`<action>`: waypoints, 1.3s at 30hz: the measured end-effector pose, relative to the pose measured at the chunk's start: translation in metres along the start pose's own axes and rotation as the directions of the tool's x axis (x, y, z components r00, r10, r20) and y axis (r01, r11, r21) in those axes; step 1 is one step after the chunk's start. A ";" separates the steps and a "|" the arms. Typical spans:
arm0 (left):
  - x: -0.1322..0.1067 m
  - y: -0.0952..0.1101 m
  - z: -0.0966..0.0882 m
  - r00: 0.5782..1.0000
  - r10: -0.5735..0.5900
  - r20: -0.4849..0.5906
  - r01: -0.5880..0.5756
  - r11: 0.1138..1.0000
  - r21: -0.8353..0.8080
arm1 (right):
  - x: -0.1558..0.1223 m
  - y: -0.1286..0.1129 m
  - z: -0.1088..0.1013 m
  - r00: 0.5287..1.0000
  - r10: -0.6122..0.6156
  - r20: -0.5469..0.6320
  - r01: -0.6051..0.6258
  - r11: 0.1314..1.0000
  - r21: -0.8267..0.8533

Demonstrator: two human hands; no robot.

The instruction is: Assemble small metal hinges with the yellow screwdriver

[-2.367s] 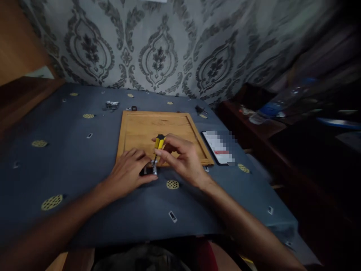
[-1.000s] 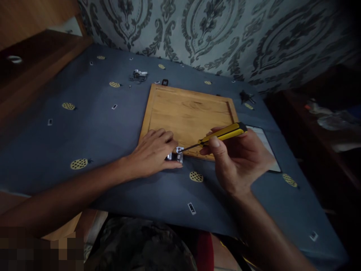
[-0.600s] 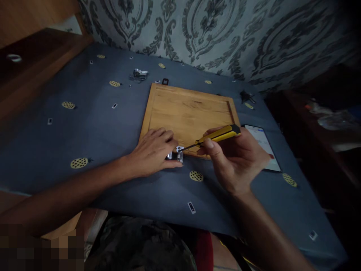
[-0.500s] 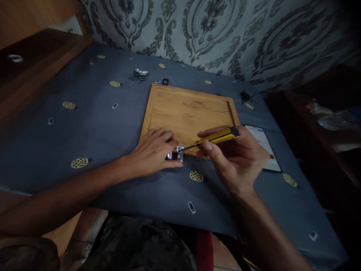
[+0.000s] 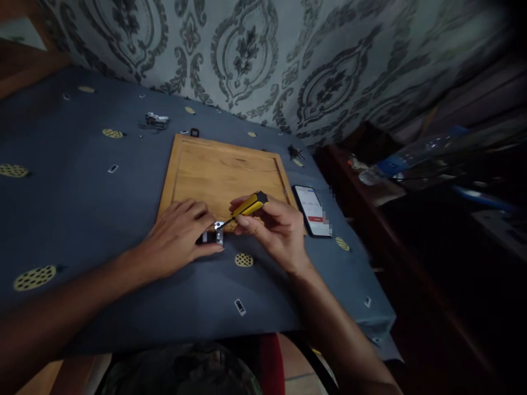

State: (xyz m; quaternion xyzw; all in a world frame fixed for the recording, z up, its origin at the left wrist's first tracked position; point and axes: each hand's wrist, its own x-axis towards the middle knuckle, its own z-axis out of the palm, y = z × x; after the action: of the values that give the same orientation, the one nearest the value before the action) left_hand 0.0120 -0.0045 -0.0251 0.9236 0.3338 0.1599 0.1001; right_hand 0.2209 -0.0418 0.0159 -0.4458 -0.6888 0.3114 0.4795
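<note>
A yellow and black screwdriver [image 5: 248, 207] is gripped in my right hand [image 5: 280, 230], slanting down to the left. Its tip meets a small silver metal hinge [image 5: 219, 233] at the front edge of a framed wooden panel [image 5: 234, 170]. My left hand [image 5: 177, 233] lies over the panel's front left corner, fingers on top and thumb below, closed around the hinge and the panel edge. Part of the hinge is hidden under the left fingers.
A smartphone [image 5: 313, 211] with a lit screen lies right of the panel. Metal hardware [image 5: 155, 120] rests at the back left, a small black object [image 5: 195, 132] behind the panel, and a dark item [image 5: 295, 152] at the back right. A plastic bottle [image 5: 411, 155] lies beyond the table.
The whole view has swung to the right, so the table, panel and hands appear further left. Both hands keep their hold, with the screwdriver tip still at the hinge.
</note>
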 end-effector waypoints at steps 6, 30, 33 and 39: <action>0.000 0.000 0.001 1.000 0.005 -0.029 -0.005 1.000 0.011 | -0.002 0.005 0.011 0.996 -0.061 -0.064 0.061 0.998 0.013; 0.003 0.007 -0.009 0.997 -0.045 0.061 0.043 0.998 0.043 | -0.002 0.004 0.005 0.988 -0.027 -0.149 0.005 0.989 -0.148; 0.004 0.006 -0.009 0.997 -0.041 0.065 0.037 0.998 0.055 | -0.005 0.009 0.007 0.981 -0.072 -0.181 0.031 0.975 -0.221; 0.002 0.005 -0.010 0.997 -0.034 0.071 0.031 0.998 0.047 | -0.012 0.005 0.012 0.928 -0.166 -0.335 0.122 0.981 -0.148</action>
State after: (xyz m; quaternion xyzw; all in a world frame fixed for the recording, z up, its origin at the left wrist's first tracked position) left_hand 0.0134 -0.0062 -0.0141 0.9253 0.3484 0.1172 0.0936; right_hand 0.2125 -0.0506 0.0030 -0.4708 -0.6428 0.1485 0.5857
